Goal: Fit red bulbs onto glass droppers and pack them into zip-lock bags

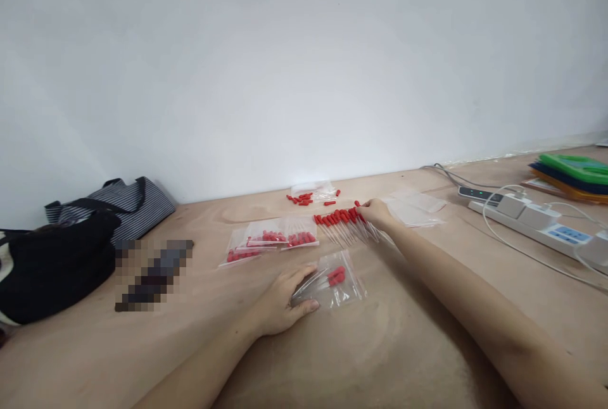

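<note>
My left hand (289, 301) rests on the table with its thumb and fingers around the left end of a clear zip bag (354, 292). Inside that bag lie a few droppers with red bulbs (337, 276). Farther forward, my right hand (375, 213) pinches the red bulb of a dropper at the right end of a row of droppers (337, 218). Their thin clear tubes point towards me. To the left of the row, several filled zip bags (270, 236) overlap, with red bulbs showing through.
Loose red bulbs (304, 199) lie by a clear bag near the wall. Flat clear bags (415, 207) are right of my right hand. A white power strip (536, 228) with cables and a stack of coloured trays (577, 171) stand right. Black and striped bags (133, 206) sit left.
</note>
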### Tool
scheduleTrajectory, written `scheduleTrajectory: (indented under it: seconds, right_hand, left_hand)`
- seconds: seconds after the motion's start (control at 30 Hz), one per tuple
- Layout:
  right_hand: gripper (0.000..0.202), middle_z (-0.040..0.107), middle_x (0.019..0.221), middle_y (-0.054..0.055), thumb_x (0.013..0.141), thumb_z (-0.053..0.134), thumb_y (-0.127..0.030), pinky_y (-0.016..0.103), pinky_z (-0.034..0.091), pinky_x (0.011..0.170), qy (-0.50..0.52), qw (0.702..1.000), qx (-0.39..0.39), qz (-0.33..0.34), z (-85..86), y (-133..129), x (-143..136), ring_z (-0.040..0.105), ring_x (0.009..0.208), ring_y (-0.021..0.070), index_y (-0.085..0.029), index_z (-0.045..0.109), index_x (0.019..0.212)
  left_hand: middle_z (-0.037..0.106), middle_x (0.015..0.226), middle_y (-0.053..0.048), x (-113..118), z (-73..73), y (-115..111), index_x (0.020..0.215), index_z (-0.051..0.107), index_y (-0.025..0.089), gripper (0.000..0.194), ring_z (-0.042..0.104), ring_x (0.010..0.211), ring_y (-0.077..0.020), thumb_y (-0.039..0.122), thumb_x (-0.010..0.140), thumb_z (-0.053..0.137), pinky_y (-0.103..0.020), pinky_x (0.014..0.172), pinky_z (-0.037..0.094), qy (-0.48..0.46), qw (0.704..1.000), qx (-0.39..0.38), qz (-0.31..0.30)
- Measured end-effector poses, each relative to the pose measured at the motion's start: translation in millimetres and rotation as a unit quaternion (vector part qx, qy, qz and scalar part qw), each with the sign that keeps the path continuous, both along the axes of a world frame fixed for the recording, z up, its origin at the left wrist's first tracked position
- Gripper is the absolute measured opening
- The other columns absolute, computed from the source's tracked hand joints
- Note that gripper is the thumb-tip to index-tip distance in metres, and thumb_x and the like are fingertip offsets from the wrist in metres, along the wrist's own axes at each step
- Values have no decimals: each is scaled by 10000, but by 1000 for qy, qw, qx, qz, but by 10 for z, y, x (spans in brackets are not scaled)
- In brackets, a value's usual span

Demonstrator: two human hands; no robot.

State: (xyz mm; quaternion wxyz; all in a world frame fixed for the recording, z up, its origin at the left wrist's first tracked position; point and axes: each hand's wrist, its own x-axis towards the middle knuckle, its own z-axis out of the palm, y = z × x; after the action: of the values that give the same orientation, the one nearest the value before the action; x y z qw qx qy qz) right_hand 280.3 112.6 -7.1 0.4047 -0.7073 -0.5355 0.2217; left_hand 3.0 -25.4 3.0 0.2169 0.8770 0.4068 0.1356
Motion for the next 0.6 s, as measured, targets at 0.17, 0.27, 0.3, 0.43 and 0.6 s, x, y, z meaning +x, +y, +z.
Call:
scheduleTrajectory:
  seconds: [0.17, 0.27, 0.3, 0.43, 0.6]
  right_hand:
    - [228, 571, 626, 0, 704, 492, -368, 227, 402, 513, 99, 990, 83, 50, 55, -348, 14, 513, 531, 105, -159, 525, 787]
    - [420, 503, 550, -65, 687, 542, -426, 236, 400, 471, 237, 955, 150, 99, -28, -675, 24, 474, 458, 98, -186, 411, 1005]
    - [488, 494, 543, -76, 680, 558, -433, 239, 401, 463, 272, 942, 161, 109, -65, -780, 20, 471, 451, 101, -199, 365, 1062]
    - [530, 510, 606, -64, 661, 591, -460, 262, 436, 497, 344, 920, 150, 115, -169, -1075, -45, 506, 501, 111, -229, 340, 1066]
    - [506, 503, 606, -65, 612, 630, -498, 262, 454, 507, 392, 908, 101, 109, -184, -1192, -194, 518, 506, 106, -231, 372, 956]
  left_hand:
    - [407, 1327, -49, -4, -20, 4, 1272, 358, 251, 535, 384, 1190, -259, 390, 783, 526, -431, 982, 325, -3, 1000, 1, -1]
    - [401, 1331, -51, -5, -26, 5, 1274, 358, 243, 544, 377, 1194, -265, 397, 780, 526, -433, 982, 325, -2, 1000, -5, 2]
    - [403, 1330, -49, -5, -26, 5, 1274, 357, 245, 543, 379, 1192, -263, 395, 780, 526, -432, 983, 324, -3, 1000, -4, 2]
    - [408, 1326, -43, 0, -16, 7, 1275, 351, 253, 539, 386, 1188, -256, 382, 782, 526, -426, 982, 325, -4, 1000, 0, 0]
    - [403, 1330, -48, 8, 1, 8, 1273, 351, 243, 535, 385, 1190, -249, 361, 782, 528, -421, 984, 323, -3, 1000, -6, -1]
